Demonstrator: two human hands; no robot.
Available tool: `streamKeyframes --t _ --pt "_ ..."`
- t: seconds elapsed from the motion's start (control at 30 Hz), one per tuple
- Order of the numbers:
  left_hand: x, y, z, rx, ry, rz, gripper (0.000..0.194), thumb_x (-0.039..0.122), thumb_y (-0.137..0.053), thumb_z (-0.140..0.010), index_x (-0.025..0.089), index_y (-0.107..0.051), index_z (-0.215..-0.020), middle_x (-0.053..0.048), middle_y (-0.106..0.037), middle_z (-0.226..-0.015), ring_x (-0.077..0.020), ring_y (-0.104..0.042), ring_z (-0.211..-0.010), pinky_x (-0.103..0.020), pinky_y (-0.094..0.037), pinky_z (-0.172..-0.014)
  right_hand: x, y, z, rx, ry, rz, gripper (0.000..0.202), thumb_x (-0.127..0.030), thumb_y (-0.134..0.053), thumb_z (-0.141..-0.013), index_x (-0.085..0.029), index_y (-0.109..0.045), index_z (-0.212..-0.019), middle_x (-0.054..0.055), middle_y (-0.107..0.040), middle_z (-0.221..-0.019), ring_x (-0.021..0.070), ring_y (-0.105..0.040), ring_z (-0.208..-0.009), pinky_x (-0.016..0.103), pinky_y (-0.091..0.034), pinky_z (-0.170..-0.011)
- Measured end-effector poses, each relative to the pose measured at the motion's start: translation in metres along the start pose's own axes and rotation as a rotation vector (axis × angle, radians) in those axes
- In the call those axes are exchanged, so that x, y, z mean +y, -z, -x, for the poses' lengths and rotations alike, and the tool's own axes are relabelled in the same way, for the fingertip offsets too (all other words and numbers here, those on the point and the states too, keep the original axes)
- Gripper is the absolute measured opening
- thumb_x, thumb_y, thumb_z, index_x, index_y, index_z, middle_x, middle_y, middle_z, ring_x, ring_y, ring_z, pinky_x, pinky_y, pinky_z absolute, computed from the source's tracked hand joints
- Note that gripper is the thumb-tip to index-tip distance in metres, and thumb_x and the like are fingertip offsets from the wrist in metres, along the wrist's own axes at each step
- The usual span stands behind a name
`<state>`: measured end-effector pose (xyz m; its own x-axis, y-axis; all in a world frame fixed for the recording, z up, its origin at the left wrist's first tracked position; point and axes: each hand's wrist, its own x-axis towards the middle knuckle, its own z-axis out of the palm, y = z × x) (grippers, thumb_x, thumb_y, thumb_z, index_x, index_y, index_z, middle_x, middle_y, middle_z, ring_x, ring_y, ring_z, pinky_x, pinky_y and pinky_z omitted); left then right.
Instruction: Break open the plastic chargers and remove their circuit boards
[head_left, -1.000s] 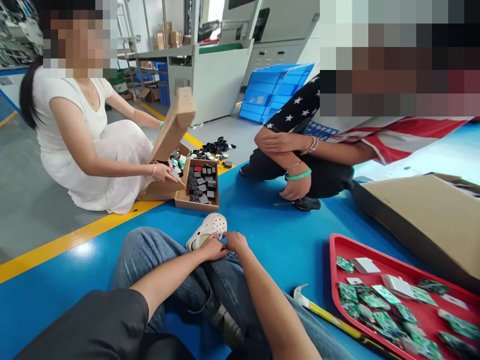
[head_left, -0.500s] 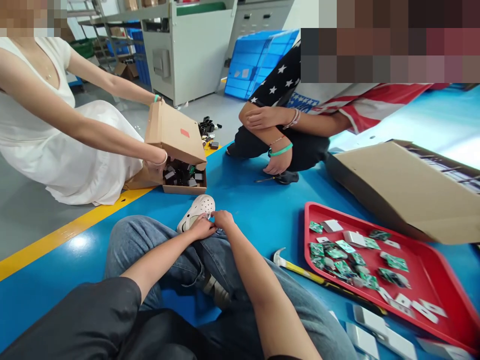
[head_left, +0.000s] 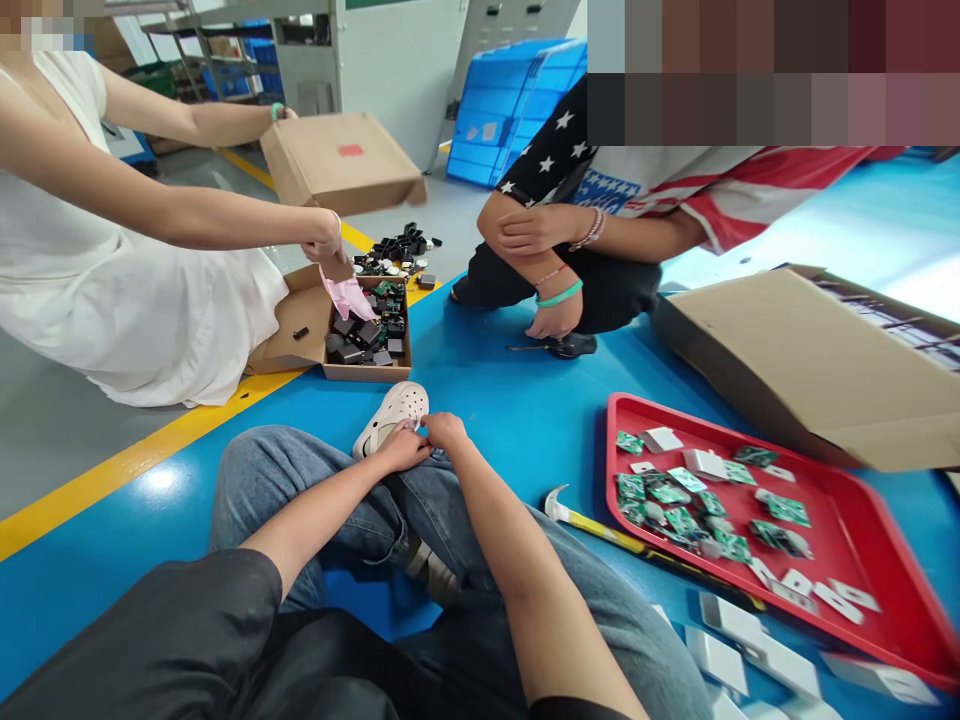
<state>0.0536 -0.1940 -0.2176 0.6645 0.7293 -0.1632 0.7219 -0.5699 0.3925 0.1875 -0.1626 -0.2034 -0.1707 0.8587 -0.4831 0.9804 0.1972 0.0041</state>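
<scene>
My left hand (head_left: 405, 447) rests by my ankle, next to the pale clog (head_left: 397, 412) on my foot. Close against it, my right hand (head_left: 444, 432) has its fingers bent toward the clog's edge. The fingertips of both hands come together there, and whether anything small lies between them is too small to tell. Jeans (head_left: 281, 480) cover my crossed legs beneath my forearms. Right of my knee lies a hammer (head_left: 600, 527) with a yellow and black handle, alongside a red tray (head_left: 847, 500) of green circuit boards (head_left: 682, 522) and white pieces.
On the left a person in white holds a cardboard box (head_left: 349, 165) above an open box (head_left: 367, 373) of black parts. Another person squats ahead, arms crossed. A large carton (head_left: 795, 370) stands at right; white casings (head_left: 716, 660) lie near my right knee.
The person in white has lifted the cardboard box up and left off the open box, and a pink piece now shows under that person's hand. My hands have hardly moved.
</scene>
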Motion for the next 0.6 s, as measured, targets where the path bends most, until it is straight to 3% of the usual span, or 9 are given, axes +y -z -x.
streamKeyframes --t 0.6 --pt "0.0011 0.0020 -0.0003 -0.009 -0.012 -0.003 0.039 0.032 -0.040 -0.099 0.017 -0.075 -0.092 -0.007 -0.075 -0.094 -0.0217 -0.067 -0.101 -0.041 -0.018 -0.123 0.0010 -0.0022 -0.0021 0.003 0.006 0.006 0.045 -0.016 -0.059 -0.083 -0.020 -0.065 -0.127 0.013 -0.068 -0.123 0.0279 -0.064 -0.114 0.033 -0.050 -0.090"
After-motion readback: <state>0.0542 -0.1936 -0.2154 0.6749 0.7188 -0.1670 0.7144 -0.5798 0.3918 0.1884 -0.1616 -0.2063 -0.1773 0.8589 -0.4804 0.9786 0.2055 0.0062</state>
